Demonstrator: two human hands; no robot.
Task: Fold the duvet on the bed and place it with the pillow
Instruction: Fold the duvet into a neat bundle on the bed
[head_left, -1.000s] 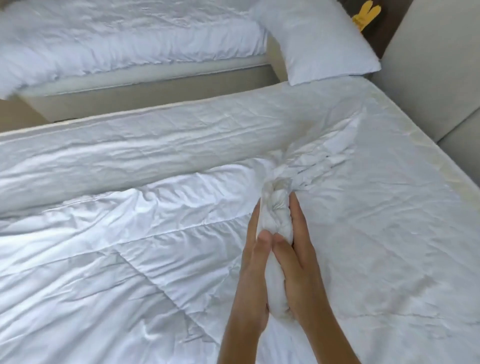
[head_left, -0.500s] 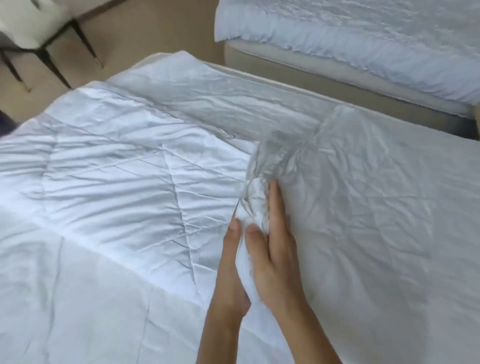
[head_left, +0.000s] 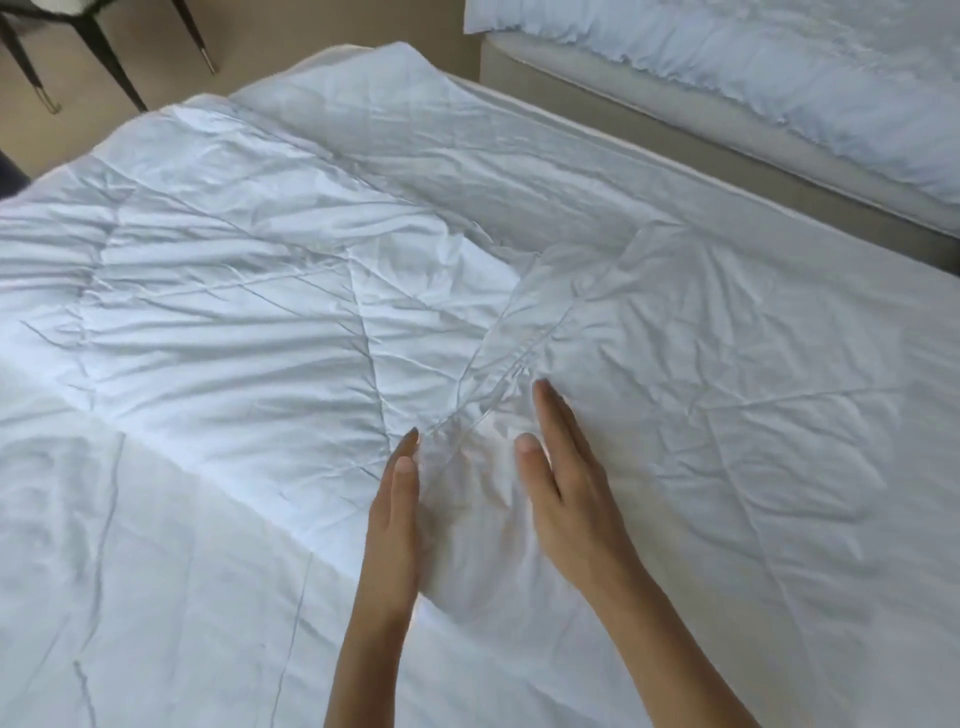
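both hands, left hand (head_left: 397, 512) and right hand (head_left: 566, 493), fingers straight, on the rumpled duvet (head_left: 270, 291)

The duvet (head_left: 249, 291) is white quilted cloth, creased, with a faint sheen; the sheet (head_left: 519, 156) is smoother white cloth; the chair legs (head_left: 104, 57) look dark and glossy

White quilted duvet (head_left: 234, 291); beige floor (head_left: 291, 47); black chair legs (head_left: 104, 57).

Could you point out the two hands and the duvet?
left hand (head_left: 397, 512): head view, back of the hand.
right hand (head_left: 563, 486): head view, back of the hand.
duvet (head_left: 249, 291): head view, quilted top layer.
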